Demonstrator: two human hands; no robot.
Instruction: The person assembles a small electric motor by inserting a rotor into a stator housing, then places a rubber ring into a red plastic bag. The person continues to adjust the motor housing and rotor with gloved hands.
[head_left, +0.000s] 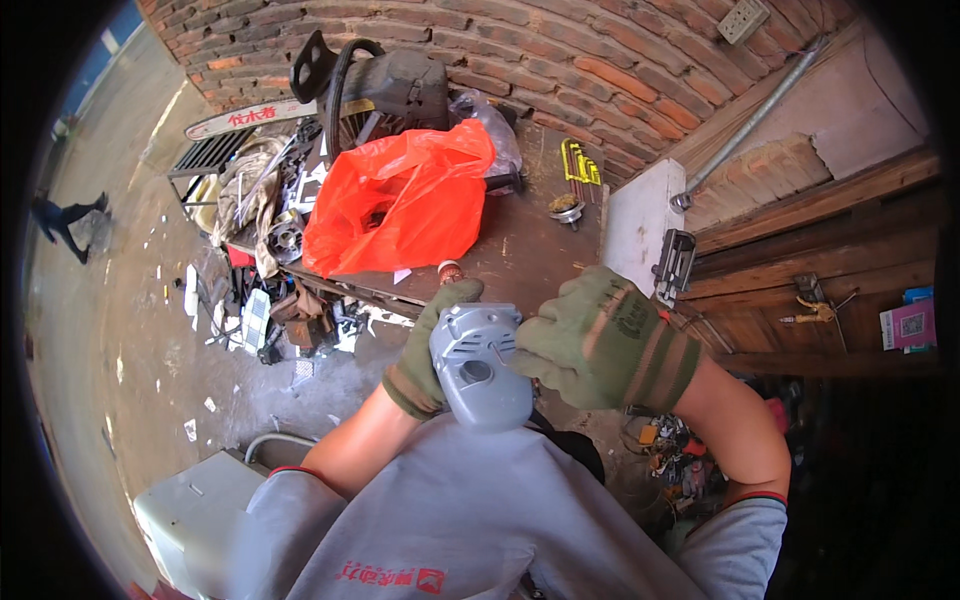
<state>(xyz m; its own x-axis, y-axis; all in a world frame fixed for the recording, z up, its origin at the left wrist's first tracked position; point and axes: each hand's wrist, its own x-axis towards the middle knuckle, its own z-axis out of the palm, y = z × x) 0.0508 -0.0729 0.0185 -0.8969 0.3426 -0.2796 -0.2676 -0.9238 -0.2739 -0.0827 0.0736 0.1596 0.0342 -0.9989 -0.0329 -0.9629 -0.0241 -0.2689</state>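
Note:
My left hand (437,335), in a green and brown work glove, grips a grey vented machine housing (487,405) by its left side, in front of my chest. The housing has slots near its upper end and a round opening below them. My right hand (590,335), gloved alike, is closed at the housing's right edge by the slots. A thin reddish line (497,352) shows at the slots beside its fingertips; what those fingers pinch is hidden. Just past my left thumb, a small red and white piece (449,271) sits at the edge of the brown workbench (535,262).
A crumpled orange-red plastic bag (400,205) covers the bench's middle. Behind it stands a chainsaw (400,85). A yellow hex-key holder (580,162) and a small metal part (566,211) lie farther right. Scraps (300,315) litter the floor at left; a metal box (195,510) stands nearer.

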